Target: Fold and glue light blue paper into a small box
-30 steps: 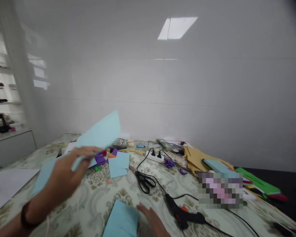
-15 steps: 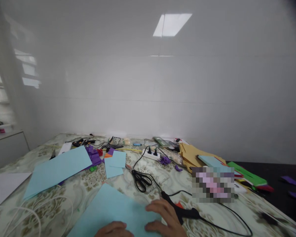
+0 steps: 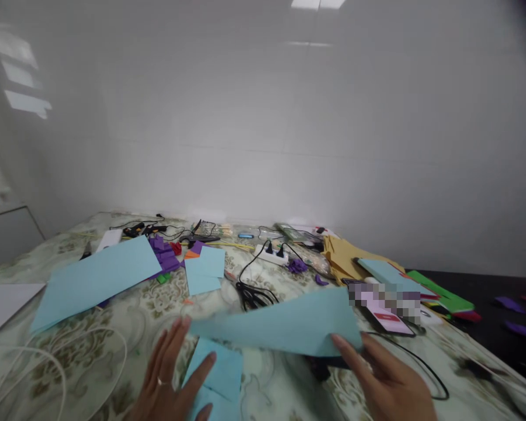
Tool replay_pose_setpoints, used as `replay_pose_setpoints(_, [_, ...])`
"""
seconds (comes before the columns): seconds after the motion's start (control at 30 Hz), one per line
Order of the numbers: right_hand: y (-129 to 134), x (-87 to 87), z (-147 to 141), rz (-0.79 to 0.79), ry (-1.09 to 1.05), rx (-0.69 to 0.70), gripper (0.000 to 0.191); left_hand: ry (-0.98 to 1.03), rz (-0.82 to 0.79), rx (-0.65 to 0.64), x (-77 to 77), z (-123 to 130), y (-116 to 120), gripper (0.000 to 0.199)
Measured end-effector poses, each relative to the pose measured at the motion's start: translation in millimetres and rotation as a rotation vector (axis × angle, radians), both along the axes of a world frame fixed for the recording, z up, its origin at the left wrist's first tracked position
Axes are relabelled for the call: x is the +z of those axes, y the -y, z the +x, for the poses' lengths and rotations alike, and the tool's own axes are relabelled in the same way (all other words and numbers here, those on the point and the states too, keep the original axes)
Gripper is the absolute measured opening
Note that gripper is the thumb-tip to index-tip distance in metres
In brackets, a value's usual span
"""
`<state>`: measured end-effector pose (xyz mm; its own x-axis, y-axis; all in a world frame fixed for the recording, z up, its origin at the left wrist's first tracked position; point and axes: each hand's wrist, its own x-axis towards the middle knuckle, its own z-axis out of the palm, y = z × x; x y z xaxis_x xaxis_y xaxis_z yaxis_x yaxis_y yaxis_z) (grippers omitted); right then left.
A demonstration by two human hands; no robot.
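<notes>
My right hand [image 3: 383,374] pinches the right end of a light blue sheet [image 3: 284,324], lifted and tilted above the table, its left end reaching toward my left hand. My left hand [image 3: 173,374], with a ring on one finger, has its fingers spread beside and partly over smaller light blue pieces [image 3: 221,368] lying on the patterned tabletop [image 3: 158,304]. Under the lifted sheet, a black tool [image 3: 319,369] is mostly hidden. Black coiled cable [image 3: 254,296] lies behind the sheet.
Large blue sheets [image 3: 100,280] lie at left, with white cable [image 3: 114,330] before them. Small blue squares [image 3: 204,269], a white power strip [image 3: 272,254] and purple scraps [image 3: 164,254] sit further back. At right are a phone [image 3: 383,316], yellow sheets [image 3: 346,257] and green sheets [image 3: 442,292].
The blue sheet has been lifted and moved right in my right hand, uncovering smaller blue pieces. My left hand has moved left with fingers spread. The view has tilted down.
</notes>
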<state>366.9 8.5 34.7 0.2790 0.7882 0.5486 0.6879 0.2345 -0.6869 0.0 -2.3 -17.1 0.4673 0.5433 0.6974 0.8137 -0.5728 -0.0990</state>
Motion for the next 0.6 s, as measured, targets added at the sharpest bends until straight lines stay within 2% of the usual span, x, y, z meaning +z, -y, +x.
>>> replay_pose_setpoints(0.07, [6.2, 2.8, 4.1, -0.055, -0.058, -0.111, 0.042, -0.076, -0.036, -0.07, 2.9, -3.4, -3.1, 0.052])
replay_pose_setpoints(0.13, [13.5, 3.2, 6.4, -0.088, -0.101, -0.201, 0.043, -0.174, -0.055, -0.233, -0.9, -3.7, -6.8, 0.05])
replay_pose_setpoints(0.23, [23.0, 0.4, 5.7, -0.085, -0.137, -0.238, 0.043, -0.294, -0.096, -0.395, -12.1, 0.0, -9.2, 0.053])
replay_pose_setpoints(0.3, [27.2, -2.3, 2.9, -0.081, -0.132, -0.235, 0.041, -0.354, -0.18, -0.421, -14.9, 1.1, -8.2, 0.059])
replay_pose_setpoints(0.4, [30.4, -4.2, -3.0, -0.072, -0.106, -0.234, 0.034, -0.371, -0.351, -0.393, -9.0, -1.7, -4.5, 0.066])
replay_pose_setpoints(0.47, [30.5, -2.8, -7.4, 0.012, -0.094, -0.139, 0.024, -0.341, -0.482, -0.328, -4.0, -4.7, -2.2, 0.07])
replay_pose_setpoints(0.53, [28.6, 0.8, -12.0, 0.147, -0.071, 0.101, 0.013, -0.297, -0.579, -0.243, -2.8, -8.2, -2.4, 0.072])
replay_pose_setpoints(0.6, [25.5, 5.2, -17.0, 0.248, -0.025, 0.386, 0.013, -0.261, -0.611, -0.171, -5.7, -13.7, -6.6, 0.07])
